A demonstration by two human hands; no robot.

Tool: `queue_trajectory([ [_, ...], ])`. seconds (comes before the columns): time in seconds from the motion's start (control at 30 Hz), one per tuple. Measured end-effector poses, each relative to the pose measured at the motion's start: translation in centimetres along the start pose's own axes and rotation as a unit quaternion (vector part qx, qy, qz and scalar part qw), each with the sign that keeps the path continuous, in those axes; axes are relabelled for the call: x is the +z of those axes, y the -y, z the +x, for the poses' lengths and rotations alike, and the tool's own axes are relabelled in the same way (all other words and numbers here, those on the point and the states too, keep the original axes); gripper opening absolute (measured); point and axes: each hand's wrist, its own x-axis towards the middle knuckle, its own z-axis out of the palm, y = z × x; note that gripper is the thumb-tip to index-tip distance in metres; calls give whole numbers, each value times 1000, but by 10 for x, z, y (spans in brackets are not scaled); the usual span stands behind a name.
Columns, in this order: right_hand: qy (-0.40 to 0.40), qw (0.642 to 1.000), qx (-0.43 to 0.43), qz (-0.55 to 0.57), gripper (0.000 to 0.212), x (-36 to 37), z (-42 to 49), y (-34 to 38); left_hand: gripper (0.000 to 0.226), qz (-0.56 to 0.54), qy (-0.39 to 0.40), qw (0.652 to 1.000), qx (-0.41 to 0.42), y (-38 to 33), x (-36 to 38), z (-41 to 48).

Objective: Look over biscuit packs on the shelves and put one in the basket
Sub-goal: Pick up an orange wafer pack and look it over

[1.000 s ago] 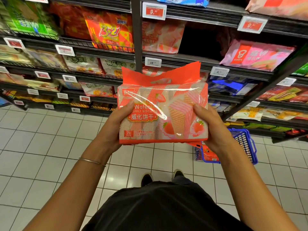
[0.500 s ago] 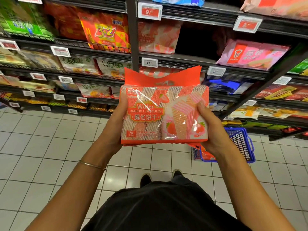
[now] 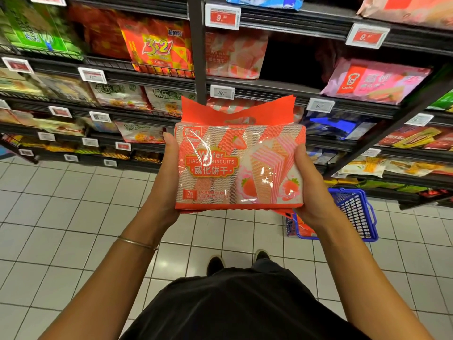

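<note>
I hold an orange and pink strawberry wafer biscuit pack (image 3: 239, 165) face up in front of me, in the middle of the view. My left hand (image 3: 166, 182) grips its left edge, thumb on the front. My right hand (image 3: 311, 190) grips its right edge the same way. The blue wire basket (image 3: 355, 214) stands on the floor below and to the right of the pack, partly hidden by my right hand, with an orange pack (image 3: 305, 229) inside it.
Dark shelves (image 3: 269, 87) full of biscuit packs and price tags run across the top of the view. A matching wafer pack (image 3: 235, 55) sits on an upper shelf, with a dark gap beside it. White floor tiles (image 3: 61, 217) lie below, and my shoes (image 3: 215, 263) point at the shelves.
The pack has tilted up to face me more squarely, so its front label reads more plainly. Both hands keep their hold on its edges.
</note>
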Motion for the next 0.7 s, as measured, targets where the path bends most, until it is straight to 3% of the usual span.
queue_trajectory([
  [0.23, 9, 999, -6, 34, 50, -5, 4, -4, 75, 2, -1, 1000, -3, 1, 0, 1],
  [0.53, -4, 999, 0, 33, 68, -4, 9, -8, 75, 14, -27, 999, -19, 1, -2, 8],
  [0.7, -5, 997, 2, 81, 38, -6, 10, -7, 74, -21, 13, 999, -22, -4, -5, 8],
])
